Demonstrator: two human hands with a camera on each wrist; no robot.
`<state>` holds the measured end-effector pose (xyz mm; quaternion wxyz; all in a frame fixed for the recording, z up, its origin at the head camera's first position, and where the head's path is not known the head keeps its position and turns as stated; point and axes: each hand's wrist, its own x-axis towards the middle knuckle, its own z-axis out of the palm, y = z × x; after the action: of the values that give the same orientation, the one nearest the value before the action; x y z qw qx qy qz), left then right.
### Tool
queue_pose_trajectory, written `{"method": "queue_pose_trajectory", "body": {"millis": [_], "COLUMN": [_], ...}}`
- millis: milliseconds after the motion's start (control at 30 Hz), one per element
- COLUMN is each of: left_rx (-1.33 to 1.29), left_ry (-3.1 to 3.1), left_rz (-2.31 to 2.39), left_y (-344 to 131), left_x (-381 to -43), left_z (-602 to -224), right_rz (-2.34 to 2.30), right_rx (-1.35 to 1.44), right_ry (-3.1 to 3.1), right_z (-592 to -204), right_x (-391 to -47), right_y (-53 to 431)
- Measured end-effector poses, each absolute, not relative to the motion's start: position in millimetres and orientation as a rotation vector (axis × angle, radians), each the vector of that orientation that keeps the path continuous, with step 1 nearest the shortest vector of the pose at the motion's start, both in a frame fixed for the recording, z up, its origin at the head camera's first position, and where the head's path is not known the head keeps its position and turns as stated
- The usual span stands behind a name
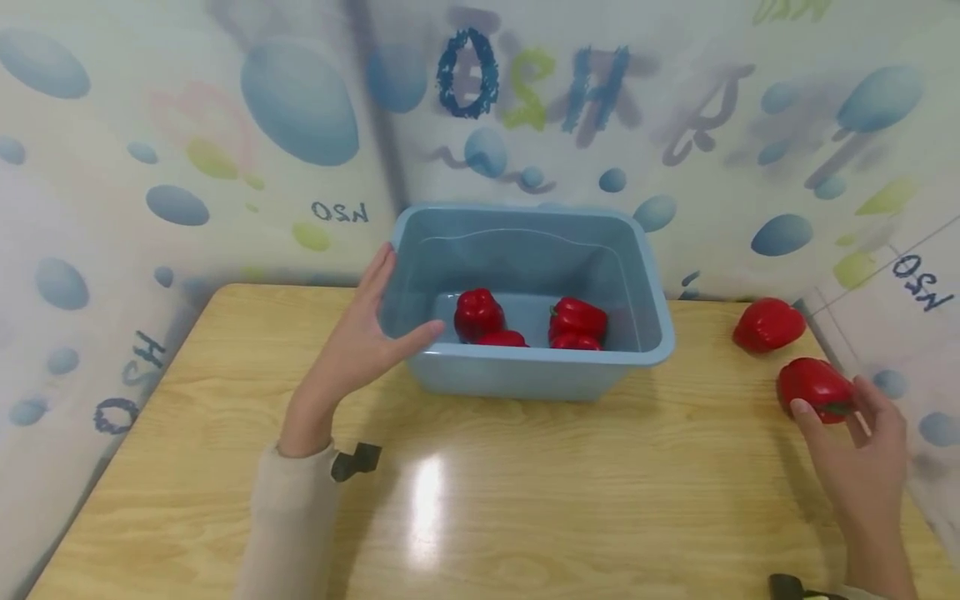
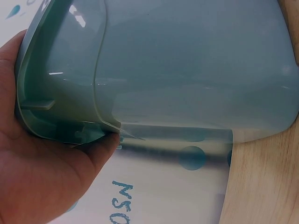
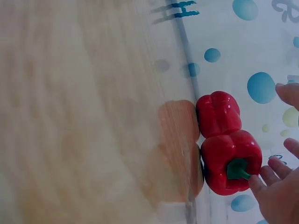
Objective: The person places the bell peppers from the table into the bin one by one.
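Note:
A light blue plastic bin stands near the back wall with several red bell peppers inside, among them one at the left and one at the right. My left hand holds the bin's left front corner, thumb along the front rim and fingers along the left side. At the table's right side, my right hand reaches to the nearer loose bell pepper. In the right wrist view its fingers are spread, one fingertip right at the green stem. Another bell pepper lies just behind.
The light wood table is bounded by walls covered in white sheeting with printed blue and green drops and lettering. The right wall runs close beside the two loose peppers.

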<state>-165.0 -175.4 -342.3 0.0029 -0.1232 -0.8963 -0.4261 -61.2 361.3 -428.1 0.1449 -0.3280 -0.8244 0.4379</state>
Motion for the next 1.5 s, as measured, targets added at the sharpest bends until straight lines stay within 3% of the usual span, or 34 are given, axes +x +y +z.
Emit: {"method": "queue_pose_trajectory", "body": {"millis": [600,1033,1500], "left_rx": [-0.394,-0.391,-0.388], "left_ry": [-2.815,-2.813,-2.815], "left_rz": [-1.325,-1.335,-1.318], "left_y": [-177.8,-179.8,-178.3], "left_x": [-164.0,-162.7,-163.4], "left_z": [-342.7,-343.0,-341.0], "right_rz": [1.224,1.486,1.274], "right_rx": [-1.047,-1.094,-1.216], "right_ry": [-2.468,-2.338,-2.392], "right_z": [-436.8,-455.5,-457.0], "right_x": [-83.6,-94.7,-98.5], "right_y": [377.2,389.8,384.6]}}
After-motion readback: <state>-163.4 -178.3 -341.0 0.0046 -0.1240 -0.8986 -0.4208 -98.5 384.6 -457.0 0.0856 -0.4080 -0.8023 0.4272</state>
